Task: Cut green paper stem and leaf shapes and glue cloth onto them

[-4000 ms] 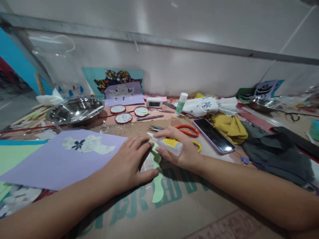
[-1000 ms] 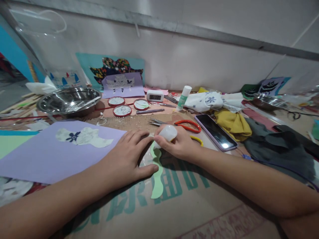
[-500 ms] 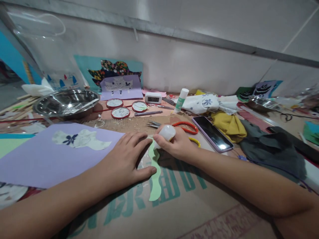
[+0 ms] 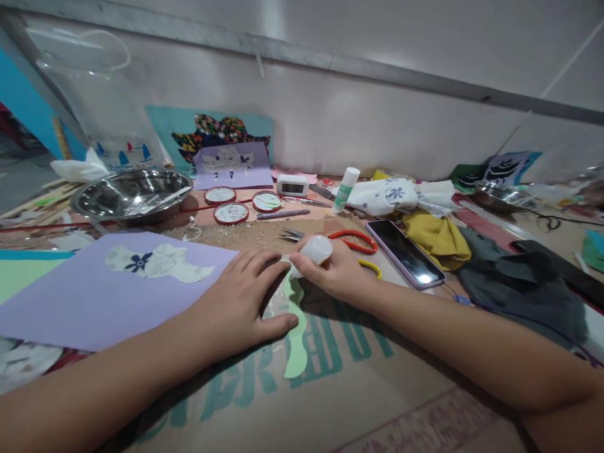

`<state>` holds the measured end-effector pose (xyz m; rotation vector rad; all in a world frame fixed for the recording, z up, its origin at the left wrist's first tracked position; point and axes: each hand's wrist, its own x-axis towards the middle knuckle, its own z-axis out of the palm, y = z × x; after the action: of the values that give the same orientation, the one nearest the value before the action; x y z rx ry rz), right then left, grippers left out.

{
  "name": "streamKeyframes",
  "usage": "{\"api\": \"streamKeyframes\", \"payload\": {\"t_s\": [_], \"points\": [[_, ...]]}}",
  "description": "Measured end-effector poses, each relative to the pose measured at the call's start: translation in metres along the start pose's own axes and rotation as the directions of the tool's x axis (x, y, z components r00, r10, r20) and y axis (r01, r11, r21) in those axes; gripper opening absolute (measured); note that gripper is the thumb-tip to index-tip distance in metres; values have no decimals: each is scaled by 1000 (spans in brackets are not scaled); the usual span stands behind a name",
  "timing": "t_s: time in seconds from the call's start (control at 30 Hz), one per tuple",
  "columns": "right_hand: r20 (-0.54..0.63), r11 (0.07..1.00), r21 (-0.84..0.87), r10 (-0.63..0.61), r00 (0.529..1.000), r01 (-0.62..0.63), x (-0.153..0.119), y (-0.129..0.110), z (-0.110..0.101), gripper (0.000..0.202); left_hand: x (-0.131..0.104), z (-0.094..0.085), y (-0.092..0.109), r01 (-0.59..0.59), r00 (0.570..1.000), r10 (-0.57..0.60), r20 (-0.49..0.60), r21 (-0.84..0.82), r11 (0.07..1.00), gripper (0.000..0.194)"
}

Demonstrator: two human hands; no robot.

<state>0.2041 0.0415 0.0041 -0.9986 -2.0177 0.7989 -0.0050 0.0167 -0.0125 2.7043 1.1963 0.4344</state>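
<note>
A wavy strip of light green paper (image 4: 296, 346) lies on the printed cardboard (image 4: 377, 402). My left hand (image 4: 245, 296) rests palm down beside it, fingers apart, with the thumb and a fingertip touching the strip's left edge. My right hand (image 4: 342, 274) is closed around a white bottle (image 4: 317, 250), tilted over the strip's far end; the bottle's tip is hidden. Behind my right hand lie scissors with red and yellow handles (image 4: 353, 241), partly covered. To the left, a white patterned cutout (image 4: 163, 263) sits on a purple sheet (image 4: 94, 302).
A metal bowl (image 4: 134, 196) stands at the back left. Red-rimmed round dishes (image 4: 231, 213), a small clock (image 4: 292, 186) and a glue stick (image 4: 346, 190) are farther back. On the right are a phone (image 4: 404, 253), yellow cloth (image 4: 436, 240) and dark cloth (image 4: 514, 286).
The whole view has shifted slightly, with most things appearing a little farther right. Both hands hold nearly the same pose, the right one still around the bottle.
</note>
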Motion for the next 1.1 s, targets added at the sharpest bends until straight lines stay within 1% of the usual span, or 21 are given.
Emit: {"api": "streamKeyframes", "payload": {"t_s": [0.2, 0.33, 0.47, 0.57, 0.63, 0.77, 0.93, 1.03, 1.1], "points": [[32, 997, 35, -70, 997, 69, 0, -2, 0, 26, 0, -1, 1, 3, 1000, -3, 10, -10, 1000, 68], [13, 999, 15, -48, 999, 48, 0, -2, -1, 28, 0, -1, 1, 2, 1000, -2, 4, 2, 1000, 68], [35, 996, 8, -89, 995, 88, -1, 0, -1, 29, 0, -1, 0, -3, 1000, 3, 13, -6, 1000, 67], [-4, 999, -11, -45, 999, 45, 0, 1, -1, 30, 0, 0, 0, -2, 1000, 2, 8, 9, 1000, 68], [-8, 999, -18, -29, 1000, 29, 0, 2, 0, 31, 0, 0, 0, -1, 1000, 1, 6, 12, 1000, 69], [34, 996, 16, -92, 995, 91, 1, 2, 0, 28, 0, 0, 0, 2, 1000, -2, 18, 3, 1000, 67], [-43, 999, -36, -6, 999, 4, 0, 2, 1, 31, -1, 0, 0, 0, 1000, 0, 2, 26, 1000, 70], [-4, 999, -10, -32, 999, 32, 0, 2, 1, 29, 0, 0, 0, -5, 1000, 5, 10, 24, 1000, 70], [-6, 999, -5, -39, 999, 39, 1, 2, 1, 28, 0, 0, 0, -3, 1000, 3, 15, 25, 1000, 69]]}}
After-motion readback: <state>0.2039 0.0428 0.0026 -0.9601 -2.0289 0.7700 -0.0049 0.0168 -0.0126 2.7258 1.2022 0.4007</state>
